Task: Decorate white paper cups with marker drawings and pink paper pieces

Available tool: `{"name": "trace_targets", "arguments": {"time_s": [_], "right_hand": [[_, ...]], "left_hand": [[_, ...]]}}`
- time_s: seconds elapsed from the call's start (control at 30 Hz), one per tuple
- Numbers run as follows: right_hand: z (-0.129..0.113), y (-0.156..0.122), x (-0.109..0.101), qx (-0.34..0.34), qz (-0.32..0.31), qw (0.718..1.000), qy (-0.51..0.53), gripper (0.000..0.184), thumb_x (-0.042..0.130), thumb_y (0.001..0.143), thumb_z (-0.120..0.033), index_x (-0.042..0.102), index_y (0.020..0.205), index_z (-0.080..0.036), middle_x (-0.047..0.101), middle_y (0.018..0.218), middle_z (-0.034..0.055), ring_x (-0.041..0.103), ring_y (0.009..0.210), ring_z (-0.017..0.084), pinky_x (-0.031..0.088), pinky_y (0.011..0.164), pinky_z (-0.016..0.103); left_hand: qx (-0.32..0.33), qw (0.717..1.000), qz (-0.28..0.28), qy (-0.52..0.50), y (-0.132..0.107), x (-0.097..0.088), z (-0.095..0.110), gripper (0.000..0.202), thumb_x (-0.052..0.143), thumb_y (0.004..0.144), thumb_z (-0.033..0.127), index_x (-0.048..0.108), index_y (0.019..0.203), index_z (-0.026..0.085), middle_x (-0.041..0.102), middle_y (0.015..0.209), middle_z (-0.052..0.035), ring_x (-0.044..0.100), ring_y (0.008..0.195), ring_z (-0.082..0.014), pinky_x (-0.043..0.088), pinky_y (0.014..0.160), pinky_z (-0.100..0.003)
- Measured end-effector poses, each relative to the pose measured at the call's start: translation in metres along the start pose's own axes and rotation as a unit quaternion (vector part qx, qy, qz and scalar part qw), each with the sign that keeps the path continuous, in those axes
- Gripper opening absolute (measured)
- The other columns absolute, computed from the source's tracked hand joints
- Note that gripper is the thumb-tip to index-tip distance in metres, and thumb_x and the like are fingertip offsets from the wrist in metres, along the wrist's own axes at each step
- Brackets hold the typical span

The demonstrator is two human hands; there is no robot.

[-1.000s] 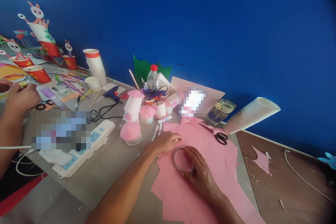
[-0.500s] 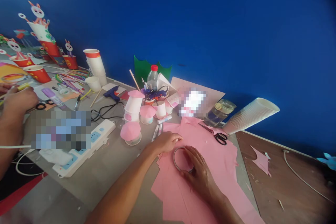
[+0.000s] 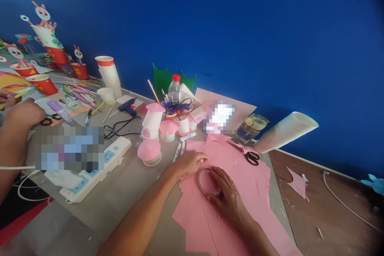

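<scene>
Head view: a grey table (image 3: 120,204) against a blue wall (image 3: 240,28), covered with craft material. In the middle, sheets of pink paper (image 3: 240,192) lying flat, with a thin ring (image 3: 207,182) placed on top, touching the paper. Right hand (image 3: 229,198) spread over the ring, fingers extended and pressing its right side down, not closed around it. Left hand (image 3: 192,162) just beside the ring at its upper left, half curled, fingertips on the paper; whether something is held in it, impossible to tell. Black scissors (image 3: 250,156) on the pink paper behind the hands, near but apart. A lying stack of white cups (image 3: 285,130) to the right, a glass jar (image 3: 252,126) beside it. Left of the paper, small white cups with pink caps (image 3: 150,150), a bottle with red cap (image 3: 174,88), a blue glue gun (image 3: 127,106) and a white power strip (image 3: 99,164). At the far left edge, hand of another person (image 3: 24,114), closed over something small, near red cups (image 3: 43,84).
</scene>
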State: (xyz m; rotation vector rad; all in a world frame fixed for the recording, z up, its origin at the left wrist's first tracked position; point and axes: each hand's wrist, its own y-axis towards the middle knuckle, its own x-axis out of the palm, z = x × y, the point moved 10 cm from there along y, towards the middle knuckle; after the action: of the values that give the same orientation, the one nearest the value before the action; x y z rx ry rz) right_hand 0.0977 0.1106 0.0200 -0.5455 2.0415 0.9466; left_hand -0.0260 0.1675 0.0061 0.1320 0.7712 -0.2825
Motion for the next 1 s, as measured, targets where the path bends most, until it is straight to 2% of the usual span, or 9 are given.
{"name": "trace_targets", "arguments": {"time_s": [0.37, 0.63, 0.87, 1.0], "right_hand": [[-0.0003, 0.0011, -0.001, -0.001, 0.004, 1.0, 0.015, 0.054, 0.062, 0.082, -0.042, 0.048, 0.128, -0.019, 0.051, 0.134, 0.0143, 0.046, 0.124, 0.031, 0.045, 0.097, 0.052], [0.0042, 0.0, 0.0014, 0.014, -0.004, 0.999, 0.028, 0.054, 0.064, 0.08, -0.041, 0.049, 0.128, -0.021, 0.05, 0.135, 0.0127, 0.044, 0.126, 0.031, 0.043, 0.099, 0.052], [0.0037, 0.0006, -0.0011, 0.017, 0.004, 0.999, 0.038, 0.052, 0.064, 0.08, -0.042, 0.053, 0.126, -0.021, 0.053, 0.133, 0.0129, 0.047, 0.124, 0.031, 0.044, 0.099, 0.051], [0.0044, 0.0007, -0.0004, 0.021, -0.002, 0.999, 0.037, 0.053, 0.065, 0.079, -0.043, 0.052, 0.126, -0.02, 0.052, 0.133, 0.013, 0.046, 0.124, 0.031, 0.044, 0.099, 0.051]], "left_hand": [[0.001, 1.0, 0.001, 0.004, -0.0003, -0.001, 0.0018, 0.036, 0.038, 0.088, 0.017, 0.064, 0.112, 0.024, 0.069, 0.112, 0.0002, 0.06, 0.105, -0.0178, 0.045, 0.091, -0.029], [0.003, 1.0, 0.01, 0.015, -0.0004, -0.0027, 0.0039, 0.029, 0.048, 0.085, 0.024, 0.065, 0.109, 0.025, 0.071, 0.108, -0.0002, 0.062, 0.1, -0.0192, 0.046, 0.085, -0.029], [0.005, 1.0, 0.015, 0.015, -0.0005, -0.0031, 0.0033, 0.028, 0.049, 0.085, 0.023, 0.065, 0.108, 0.027, 0.071, 0.106, 0.0011, 0.062, 0.099, -0.0183, 0.046, 0.083, -0.027], [0.008, 1.0, 0.019, 0.013, -0.001, -0.0029, 0.0029, 0.027, 0.053, 0.083, 0.026, 0.065, 0.107, 0.026, 0.072, 0.102, 0.0001, 0.064, 0.092, -0.0176, 0.047, 0.077, -0.026]]}}
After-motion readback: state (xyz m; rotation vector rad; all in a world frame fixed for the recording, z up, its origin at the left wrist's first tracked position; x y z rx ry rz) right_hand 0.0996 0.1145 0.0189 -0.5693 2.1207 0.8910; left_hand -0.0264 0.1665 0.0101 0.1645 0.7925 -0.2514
